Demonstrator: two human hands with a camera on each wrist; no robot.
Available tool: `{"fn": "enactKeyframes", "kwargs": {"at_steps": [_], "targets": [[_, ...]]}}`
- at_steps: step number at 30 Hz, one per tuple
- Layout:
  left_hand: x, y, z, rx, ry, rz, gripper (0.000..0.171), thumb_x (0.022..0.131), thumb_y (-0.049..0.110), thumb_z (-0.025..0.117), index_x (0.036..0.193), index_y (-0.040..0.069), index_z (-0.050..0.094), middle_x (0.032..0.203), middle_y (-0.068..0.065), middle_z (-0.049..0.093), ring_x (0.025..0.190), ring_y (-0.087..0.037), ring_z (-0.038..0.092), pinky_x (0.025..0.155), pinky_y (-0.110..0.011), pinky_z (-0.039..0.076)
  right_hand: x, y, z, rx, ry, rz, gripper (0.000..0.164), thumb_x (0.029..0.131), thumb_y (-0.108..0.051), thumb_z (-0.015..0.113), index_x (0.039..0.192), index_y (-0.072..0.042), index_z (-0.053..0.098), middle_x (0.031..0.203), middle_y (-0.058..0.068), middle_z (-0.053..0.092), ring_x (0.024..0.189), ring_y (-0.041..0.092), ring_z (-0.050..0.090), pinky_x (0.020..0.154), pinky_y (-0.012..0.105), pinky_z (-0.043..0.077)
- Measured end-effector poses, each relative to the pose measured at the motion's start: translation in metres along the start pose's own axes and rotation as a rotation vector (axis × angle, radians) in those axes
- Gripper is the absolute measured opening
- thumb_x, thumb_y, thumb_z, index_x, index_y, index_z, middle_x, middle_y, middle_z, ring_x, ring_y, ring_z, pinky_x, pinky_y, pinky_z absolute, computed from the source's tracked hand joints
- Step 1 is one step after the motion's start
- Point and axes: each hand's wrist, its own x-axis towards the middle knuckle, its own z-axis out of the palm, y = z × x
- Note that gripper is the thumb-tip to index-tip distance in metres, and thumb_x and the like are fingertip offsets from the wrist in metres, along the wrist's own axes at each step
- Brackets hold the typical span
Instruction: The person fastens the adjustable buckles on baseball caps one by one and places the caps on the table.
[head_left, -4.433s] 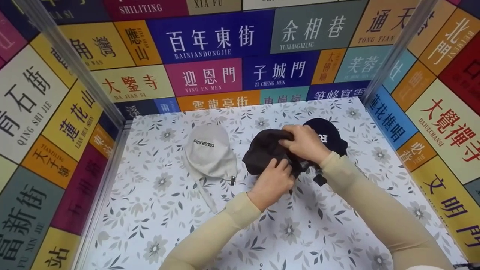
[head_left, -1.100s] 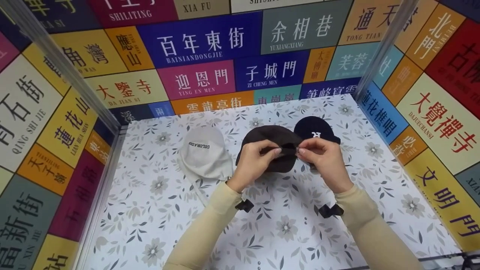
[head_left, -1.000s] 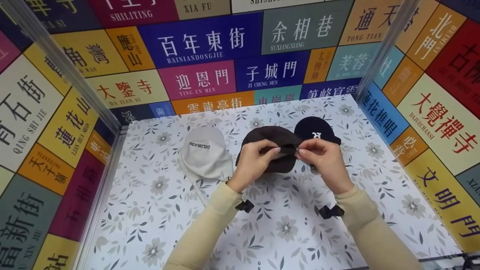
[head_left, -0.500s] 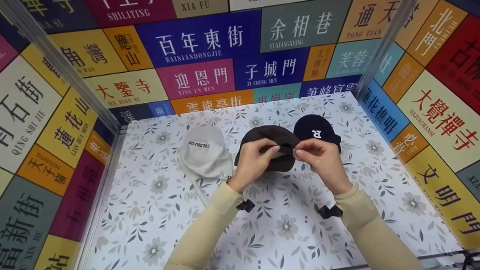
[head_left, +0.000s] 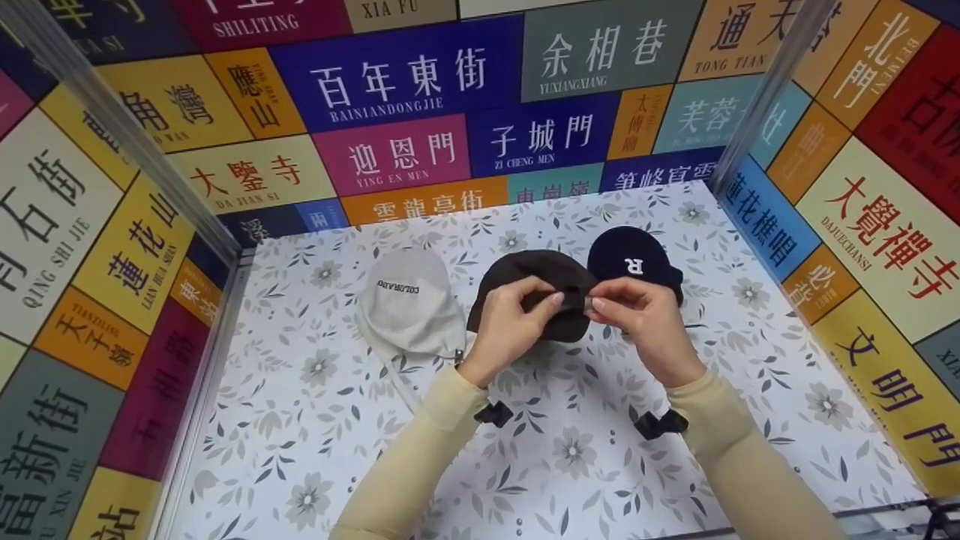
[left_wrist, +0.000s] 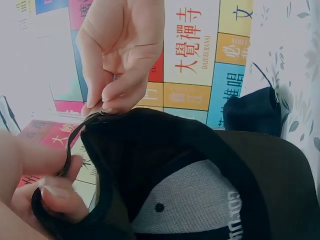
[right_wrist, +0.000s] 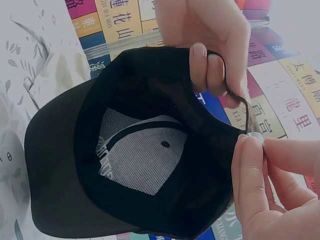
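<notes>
A dark brown baseball cap is held between both hands at mid table, its back opening and strap toward me. The left hand grips the left end of the opening, fingers through the loop of the thin adjuster strap. At the other end, the right hand pinches the strap at a small metal buckle between thumb and fingertips. The right wrist view shows the cap's brim and its mesh-lined inside; the strap bows slack between the hands.
A cream cap marked COLORADO lies to the left, its strap trailing toward me. Behind the right hand sits a navy cap with a white R. The table has a floral cover; sign-printed panels enclose its back and sides.
Earlier the right hand gripped the brown cap's crown and the left its near edge. Now the cap is turned and both hands hold its strap; over the last second they barely shift.
</notes>
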Motion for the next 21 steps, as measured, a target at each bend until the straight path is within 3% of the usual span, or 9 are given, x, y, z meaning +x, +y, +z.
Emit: {"fn": "enactKeyframes", "kwargs": {"at_steps": [5,12,15,21], "targets": [[0.0015,0.0044,0.0018,0.007,-0.069,0.035,0.008,0.091,0.024,0.076,0.091,0.017,0.078,0.083,0.015,0.07,0.072,-0.003,0.061,0.069,-0.021,0.048,0.0,-0.0012,0.0021,0.008,-0.01,-0.006,0.027,0.09,-0.001,0.073,0.108,0.017,0.064,0.099,0.026,0.068,0.087,0.026,0.072,0.079,0.036,0.058],[0.0007,0.0048,0.0073,-0.113,-0.038,-0.073,0.005,0.091,0.018,0.076,0.088,0.014,0.078,0.069,0.014,0.067,0.065,-0.001,0.065,0.064,-0.022,0.053,-0.0014,-0.0007,0.0063,-0.009,-0.011,-0.005,0.026,0.089,-0.001,0.074,0.107,0.016,0.065,0.099,0.026,0.069,0.087,0.027,0.072,0.079,0.036,0.058],[-0.0005,0.0052,0.0076,-0.094,-0.032,-0.081,0.006,0.091,0.018,0.076,0.088,0.014,0.078,0.07,0.015,0.067,0.065,0.0,0.064,0.064,-0.022,0.052,-0.0022,-0.0002,0.0075,-0.007,-0.004,-0.005,0.026,0.089,-0.001,0.074,0.107,0.016,0.066,0.099,0.027,0.068,0.087,0.027,0.072,0.079,0.037,0.058],[-0.0009,0.0082,0.0045,-0.026,-0.074,-0.028,0.004,0.089,0.018,0.076,0.089,0.015,0.079,0.077,0.015,0.069,0.068,0.001,0.061,0.064,-0.019,0.051,-0.0038,-0.0016,0.009,-0.003,-0.006,-0.012,0.026,0.09,-0.001,0.073,0.108,0.017,0.065,0.1,0.028,0.068,0.086,0.027,0.072,0.08,0.036,0.058]]}}
